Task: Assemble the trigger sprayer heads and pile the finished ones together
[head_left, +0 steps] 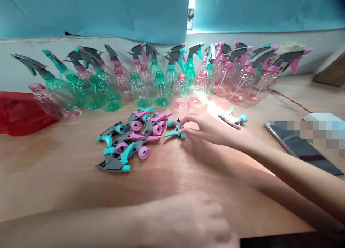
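My right hand [198,127] pinches a grey spray trigger head [176,126] with a teal lever and teal collar, low over the wooden table. To its left lies a pile of loose spray trigger heads [134,136] in grey with pink or teal parts. Another teal and grey trigger head [234,119] rests on its own to the right of my hand. Across the bottom of the view reaches my left hand [188,221], smeared by motion, with its fingers too blurred to read. Nothing can be made out in it.
Behind the pile stand rows of clear pink and green bottles [161,90], several with sprayers fitted and several with bare necks. A red bag [25,113] lies at left. A dark phone-like slab [299,147] and a reddish wire [292,99] are at right.
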Demonstrator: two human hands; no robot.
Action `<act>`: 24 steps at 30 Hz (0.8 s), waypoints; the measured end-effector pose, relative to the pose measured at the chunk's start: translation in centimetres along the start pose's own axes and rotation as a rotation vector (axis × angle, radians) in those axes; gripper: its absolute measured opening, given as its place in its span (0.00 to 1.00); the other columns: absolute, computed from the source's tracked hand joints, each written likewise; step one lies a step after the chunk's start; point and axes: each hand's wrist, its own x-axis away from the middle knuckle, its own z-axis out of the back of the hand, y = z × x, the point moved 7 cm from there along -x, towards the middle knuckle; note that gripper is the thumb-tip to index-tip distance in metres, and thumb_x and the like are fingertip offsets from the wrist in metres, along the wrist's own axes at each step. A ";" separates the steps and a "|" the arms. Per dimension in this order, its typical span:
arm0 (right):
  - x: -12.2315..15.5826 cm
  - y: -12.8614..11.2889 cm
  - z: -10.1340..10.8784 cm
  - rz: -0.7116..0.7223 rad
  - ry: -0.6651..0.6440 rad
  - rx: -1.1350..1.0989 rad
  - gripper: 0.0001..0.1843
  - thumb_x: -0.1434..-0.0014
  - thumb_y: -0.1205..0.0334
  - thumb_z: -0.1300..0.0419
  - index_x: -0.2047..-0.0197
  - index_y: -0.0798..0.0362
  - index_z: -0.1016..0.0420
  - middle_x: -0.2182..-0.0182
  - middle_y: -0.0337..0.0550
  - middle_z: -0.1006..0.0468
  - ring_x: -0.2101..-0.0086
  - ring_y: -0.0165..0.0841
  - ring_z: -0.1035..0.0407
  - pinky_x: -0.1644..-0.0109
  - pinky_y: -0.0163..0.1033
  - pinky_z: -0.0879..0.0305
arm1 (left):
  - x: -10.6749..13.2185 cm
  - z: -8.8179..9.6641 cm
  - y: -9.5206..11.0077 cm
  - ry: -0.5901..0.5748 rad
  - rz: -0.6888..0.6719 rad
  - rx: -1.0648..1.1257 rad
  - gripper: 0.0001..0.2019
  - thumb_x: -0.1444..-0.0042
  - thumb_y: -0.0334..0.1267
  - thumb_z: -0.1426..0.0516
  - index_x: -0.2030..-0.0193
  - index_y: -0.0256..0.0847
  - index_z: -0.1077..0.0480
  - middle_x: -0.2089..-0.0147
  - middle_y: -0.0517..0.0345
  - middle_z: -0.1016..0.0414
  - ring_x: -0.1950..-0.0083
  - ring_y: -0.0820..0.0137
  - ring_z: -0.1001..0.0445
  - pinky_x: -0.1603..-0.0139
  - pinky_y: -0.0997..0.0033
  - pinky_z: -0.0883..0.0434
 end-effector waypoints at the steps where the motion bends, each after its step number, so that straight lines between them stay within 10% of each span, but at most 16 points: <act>1: 0.0 -0.3 -0.3 -0.009 -0.010 0.015 0.12 0.39 0.55 0.45 0.55 0.50 0.28 0.57 0.43 0.22 0.58 0.36 0.28 0.54 0.43 0.33 | 0.7 0.7 -1.8 0.065 0.108 -0.044 0.08 0.41 0.29 0.46 0.67 0.39 0.26 0.72 0.58 0.25 0.71 0.70 0.30 0.69 0.70 0.28; 8: -2.1 -1.8 -0.9 -0.195 -0.025 0.190 0.15 0.37 0.57 0.47 0.52 0.58 0.29 0.55 0.59 0.27 0.51 0.47 0.34 0.52 0.50 0.36 | 7.8 4.4 -12.5 0.351 0.728 -0.033 0.09 0.39 0.32 0.48 0.56 0.39 0.28 0.62 0.57 0.23 0.64 0.71 0.26 0.64 0.73 0.30; 17: -3.8 -1.4 -2.0 -0.323 -0.272 0.174 0.18 0.37 0.57 0.44 0.46 0.52 0.33 0.48 0.47 0.30 0.55 0.36 0.31 0.53 0.48 0.31 | 10.5 5.8 -13.6 0.447 0.923 -0.052 0.10 0.38 0.40 0.47 0.56 0.41 0.28 0.57 0.57 0.24 0.60 0.68 0.26 0.58 0.70 0.30; 24: -1.7 -1.8 -0.4 -0.180 -0.146 -0.144 0.14 0.39 0.53 0.45 0.62 0.57 0.28 0.68 0.44 0.25 0.66 0.33 0.30 0.63 0.39 0.33 | 11.2 6.5 -14.1 0.616 1.057 0.073 0.14 0.39 0.45 0.47 0.51 0.41 0.30 0.57 0.55 0.24 0.58 0.65 0.25 0.58 0.66 0.28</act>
